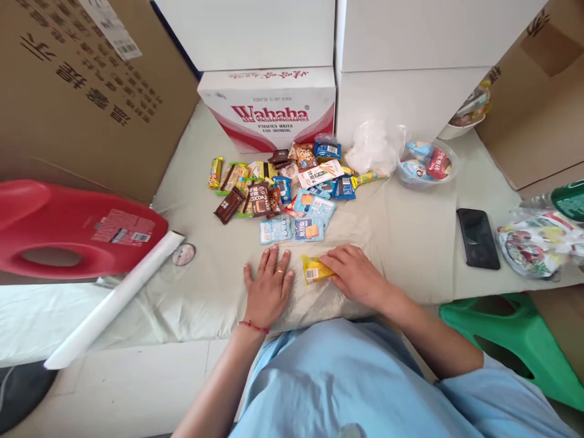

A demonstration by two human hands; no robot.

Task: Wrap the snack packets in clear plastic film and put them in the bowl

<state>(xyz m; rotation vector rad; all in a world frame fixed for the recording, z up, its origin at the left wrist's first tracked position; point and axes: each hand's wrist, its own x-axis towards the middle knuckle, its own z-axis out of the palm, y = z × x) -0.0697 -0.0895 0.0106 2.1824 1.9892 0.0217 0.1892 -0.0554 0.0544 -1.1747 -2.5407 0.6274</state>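
My left hand (268,291) lies flat on the cloth-covered table (219,274), fingers stretched out and nothing in them. To its right, my right hand (356,274) has its fingers over a yellow snack packet (314,271), gripping its right end near the table's front edge. Just beyond my left fingertips are two light-blue snack packets (274,230). A pile of wrapped snacks spreads behind them, with a brown cocoa packet (260,199), a dark brown packet (229,205), a white packet (320,173) and blue packets (344,187).
A Wahaha carton (274,109) stands behind the pile. Right of it are a crumpled clear bag (371,147) and a plastic bowl (426,182) of packets. A phone (478,238) lies farther right. A red jug (77,228) and a white roll (116,298) are at left; a green stool (515,328) stands below right.
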